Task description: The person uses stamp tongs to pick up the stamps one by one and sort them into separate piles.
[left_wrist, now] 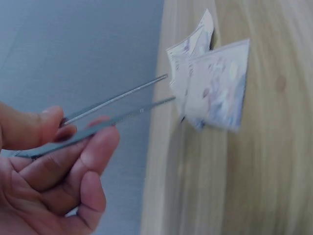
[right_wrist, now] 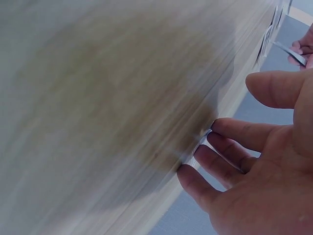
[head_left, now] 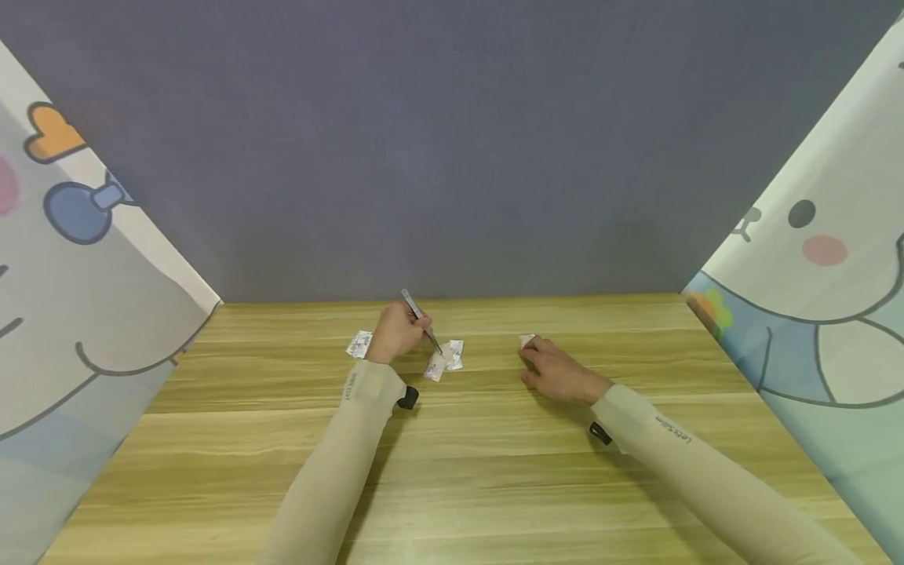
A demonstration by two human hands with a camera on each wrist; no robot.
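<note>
- Left hand grips tweezers, tips spread at two overlapping packets on the desk.
- Right hand, fingers relaxed, touches the right packet.
- The left packet lies left of the left hand.

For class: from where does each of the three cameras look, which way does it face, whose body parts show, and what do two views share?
Head: on the person's head, facing forward and down at the table; both forearms, left hand and right hand show.
Left wrist: facing along the left hand towards tweezers and overlapping packets; only that hand shows.
Right wrist: facing the right hand's fingers at the table; part of the left hand shows too.
Shared: head and left wrist both show tweezers and packets.
</note>
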